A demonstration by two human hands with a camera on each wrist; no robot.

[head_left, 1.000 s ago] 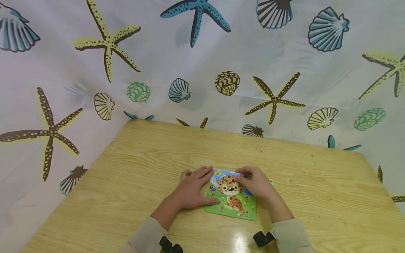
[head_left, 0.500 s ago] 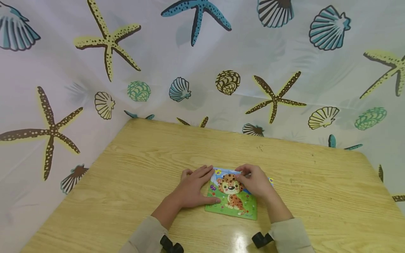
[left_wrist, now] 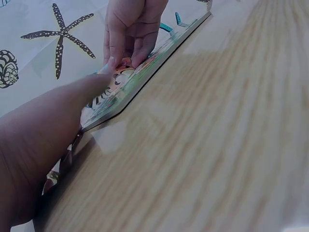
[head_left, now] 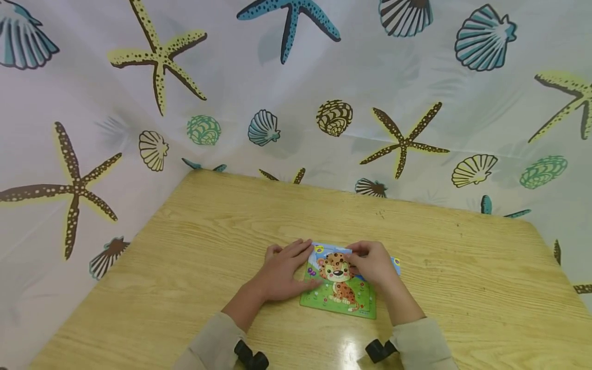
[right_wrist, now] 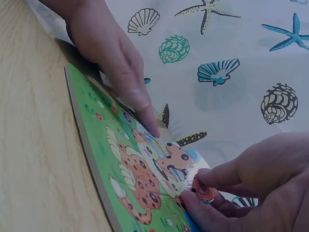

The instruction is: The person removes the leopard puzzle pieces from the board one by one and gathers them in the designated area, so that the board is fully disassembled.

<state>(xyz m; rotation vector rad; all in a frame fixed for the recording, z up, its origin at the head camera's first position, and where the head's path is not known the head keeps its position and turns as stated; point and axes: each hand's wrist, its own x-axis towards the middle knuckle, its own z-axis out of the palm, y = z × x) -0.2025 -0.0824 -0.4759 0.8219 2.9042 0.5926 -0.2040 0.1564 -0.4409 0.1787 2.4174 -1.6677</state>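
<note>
Green puzzle tray [head_left: 336, 309] holds a spotted leopard picture [head_left: 343, 293].

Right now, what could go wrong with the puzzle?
The right hand pinches a small orange piece, so it might slip or twist loose.
The left hand lies at one side of the puzzle; if that hand shifts, the puzzle could slide on the table.

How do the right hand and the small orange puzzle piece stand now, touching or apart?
Touching. The right wrist view shows the right hand pinching the small orange puzzle piece between thumb and finger.
</note>
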